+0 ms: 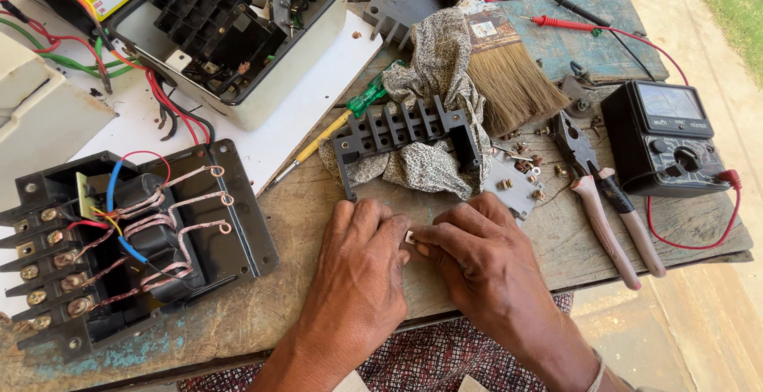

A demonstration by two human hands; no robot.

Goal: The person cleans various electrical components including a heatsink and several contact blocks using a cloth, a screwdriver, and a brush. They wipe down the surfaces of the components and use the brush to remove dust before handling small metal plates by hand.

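Worn wooden table (683,229), grey planks; opened black casing (127,241) at left, coiled wires and a row of brass terminals inside; white box (238,38) behind it holding black parts; black slotted terminal strip (405,133) lying on a patterned cloth (433,74); green-handled screwdriver (350,114) beside the cloth; brush (509,74) with tan bristles; pliers (604,201) with pale grips; black analogue meter (664,137), red lead plugged in; loose screws (528,171) near the pliers.

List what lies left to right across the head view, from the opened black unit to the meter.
Opened black unit with coils → left hand → right hand → pliers → black multimeter.
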